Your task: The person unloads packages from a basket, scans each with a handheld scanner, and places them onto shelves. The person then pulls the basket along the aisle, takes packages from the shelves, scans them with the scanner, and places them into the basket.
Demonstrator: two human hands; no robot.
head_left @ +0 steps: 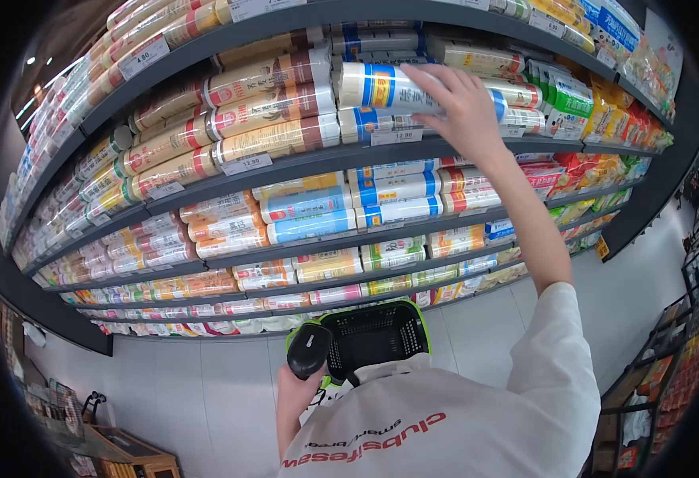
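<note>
My right hand (pixel 461 103) reaches to the upper shelf and is closed round a white cylindrical noodle pack (pixel 373 85) with a blue and yellow band. The pack lies on its side at the top of a stack of similar packs, above a price label (pixel 396 137). Low in the view my left hand (pixel 298 386) grips a black handheld device (pixel 310 350) with a rounded head; it is beside a black basket (pixel 349 328) with a green rim, which stands at the foot of the shelves.
Curved-looking shelves (pixel 302 163) hold rows of noodle packs, with green, yellow and red bags (pixel 569 103) at the right. Grey tiled floor (pixel 230 374) lies below. A wooden stand (pixel 126 450) is at the lower left, and a rack (pixel 644 382) is at the lower right.
</note>
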